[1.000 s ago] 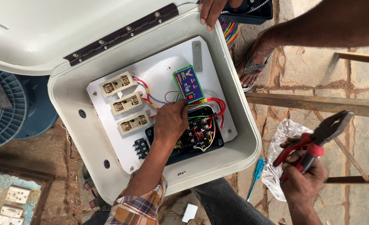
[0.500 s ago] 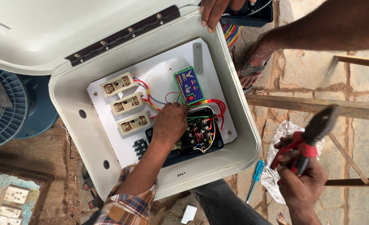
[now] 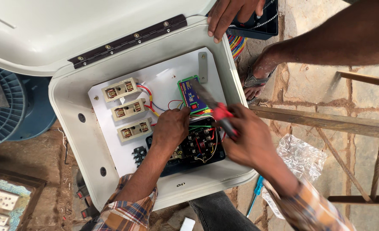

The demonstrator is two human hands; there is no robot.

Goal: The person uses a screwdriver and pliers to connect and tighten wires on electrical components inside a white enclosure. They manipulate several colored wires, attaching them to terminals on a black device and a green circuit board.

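Right hand (image 3: pixel 247 141) is grasping red-handled pliers (image 3: pixel 215 111), pointing toward ten o'clock; left hand (image 3: pixel 170 128), grip curled, is pinching thin wires (image 3: pixel 200 113) inside the smooth plastic box (image 3: pixel 76 137).

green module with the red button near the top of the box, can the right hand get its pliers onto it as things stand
Probably yes. The right hand holds the red-handled pliers with their tip already over the small green rectangular module. The left hand sits lower, by the coloured wires, and nothing covers the module.
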